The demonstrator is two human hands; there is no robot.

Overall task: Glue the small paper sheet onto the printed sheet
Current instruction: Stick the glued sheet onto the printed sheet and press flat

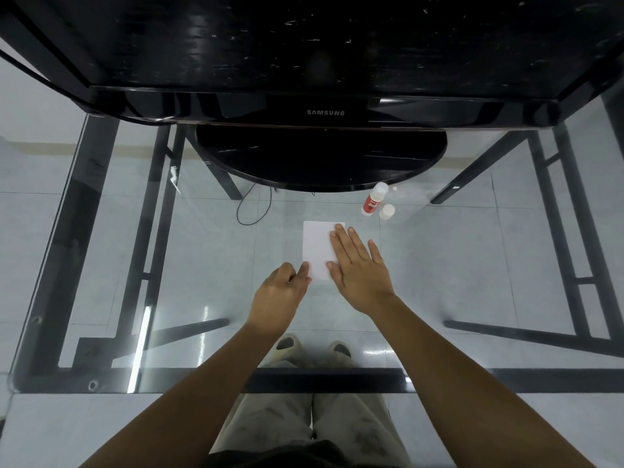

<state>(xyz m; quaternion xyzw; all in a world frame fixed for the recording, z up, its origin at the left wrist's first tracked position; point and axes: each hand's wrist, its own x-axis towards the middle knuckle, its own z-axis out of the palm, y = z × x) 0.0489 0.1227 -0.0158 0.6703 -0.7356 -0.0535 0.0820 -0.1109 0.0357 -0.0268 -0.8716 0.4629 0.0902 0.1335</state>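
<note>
The work surface is a glass table (202, 265) on a black frame. Items are listed from left to right.

Left hand (280, 292): loosely curled, its fingertips (305, 269) at the near left corner of the white sheet. Whether they pinch the corner or merely touch it cannot be told. Nothing else is in this hand.

White paper sheet (315, 246): lies flat on the glass, near the centre, just in front of the monitor base (320, 160). Only 1 sheet can be distinguished; the upper face appears blank. Whether this is the small sheet, the printed sheet face down, or both stacked cannot be determined.

Handling judgement: the paper is very light, thin and flexible, and is likely to slide on the smooth glass. It creases easily. Hold it down with a flat palm, and lift it by a corner or edge, since a flat sheet on glass offers no other purchase.

Right hand (358, 265): open, fingers extended and slightly spread, palm down on the right half of the sheet, overhanging its right edge. It grips nothing.

Glue stick (373, 200): lies beyond the right hand, well apart from the sheet. Its red label carries writing too small to read. A white cap (387, 211) stands just beside it.

Legible writing: "SAMSUNG" on the monitor bezel (325, 112).
</note>
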